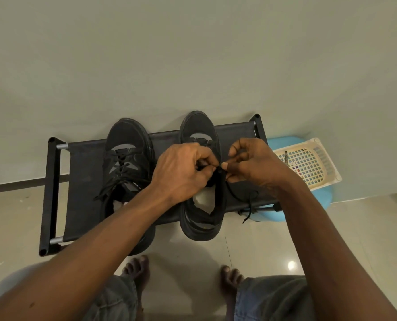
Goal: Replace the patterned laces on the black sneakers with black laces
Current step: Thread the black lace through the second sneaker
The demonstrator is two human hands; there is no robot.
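Black fabric rack [84, 181] on the floor [262, 239] carries both sneakers. The left sneaker [125, 140] is already laced in black, ends loose. The left hand [181, 172], fingers curled, pinches the black lace [250, 205] over the right sneaker [198, 128]; the right hand [253, 163] pinches it just beside. Its free end trails off the rack's right side. A patterned lace [286, 158] lies on the basket [318, 165].

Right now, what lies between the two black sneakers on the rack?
Head view: a bare strip of the black rack lies between the left sneaker and right sneaker; the left hand, pinching the black lace, crosses above it.
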